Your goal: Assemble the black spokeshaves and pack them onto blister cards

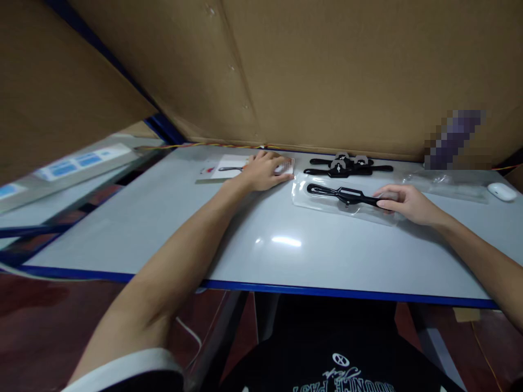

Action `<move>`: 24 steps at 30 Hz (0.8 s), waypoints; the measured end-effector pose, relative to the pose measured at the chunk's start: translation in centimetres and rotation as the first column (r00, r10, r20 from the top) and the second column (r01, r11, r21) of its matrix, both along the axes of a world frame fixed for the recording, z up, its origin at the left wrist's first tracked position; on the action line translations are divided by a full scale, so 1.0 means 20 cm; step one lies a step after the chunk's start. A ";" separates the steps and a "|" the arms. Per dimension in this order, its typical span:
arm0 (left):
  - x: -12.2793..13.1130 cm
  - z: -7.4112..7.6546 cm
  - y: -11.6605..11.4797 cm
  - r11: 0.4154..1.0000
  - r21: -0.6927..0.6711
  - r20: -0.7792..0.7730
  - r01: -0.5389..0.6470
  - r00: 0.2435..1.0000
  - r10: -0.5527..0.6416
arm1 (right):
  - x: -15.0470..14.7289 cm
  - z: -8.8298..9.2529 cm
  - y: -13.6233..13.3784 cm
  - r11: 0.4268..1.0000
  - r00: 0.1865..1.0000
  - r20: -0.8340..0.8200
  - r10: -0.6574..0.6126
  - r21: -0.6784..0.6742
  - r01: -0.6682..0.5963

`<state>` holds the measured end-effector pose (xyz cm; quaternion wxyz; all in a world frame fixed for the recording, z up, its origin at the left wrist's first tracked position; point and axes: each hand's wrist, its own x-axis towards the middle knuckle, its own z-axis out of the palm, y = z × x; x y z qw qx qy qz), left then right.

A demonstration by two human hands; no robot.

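Observation:
My left hand (pixel 265 170) lies flat, fingers stretched, on a white printed card (pixel 229 165) at the far middle of the table. My right hand (pixel 402 202) pinches the right end of a black handled tool (pixel 341 193) that lies on a clear plastic tray (pixel 306 199). Behind it, a small pile of the same black tools (pixel 347 165) rests near the cardboard wall.
The grey table has a blue front edge (pixel 286 288). Cardboard walls (pixel 327 71) close off the back and left. Clear plastic bags (pixel 449 185) and a white mouse-like object (pixel 502 191) lie at the far right. A coloured wire (pixel 212 145) runs along the back edge.

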<state>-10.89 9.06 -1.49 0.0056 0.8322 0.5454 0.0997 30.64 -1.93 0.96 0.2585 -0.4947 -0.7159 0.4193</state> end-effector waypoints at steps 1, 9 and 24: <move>-0.01 0.00 0.01 1.000 0.014 0.010 0.005 1.000 -0.006 | 0.00 0.00 0.00 1.000 1.000 -0.005 -0.003 -0.005 0.003; -0.05 -0.02 0.05 0.994 0.048 0.083 0.099 0.991 -0.102 | 0.00 0.00 0.01 1.000 0.999 -0.027 -0.020 -0.012 0.019; 0.02 0.04 -0.04 0.943 0.282 0.162 0.179 0.959 -0.231 | 0.03 0.02 0.03 0.993 0.992 -0.073 -0.101 -0.069 0.096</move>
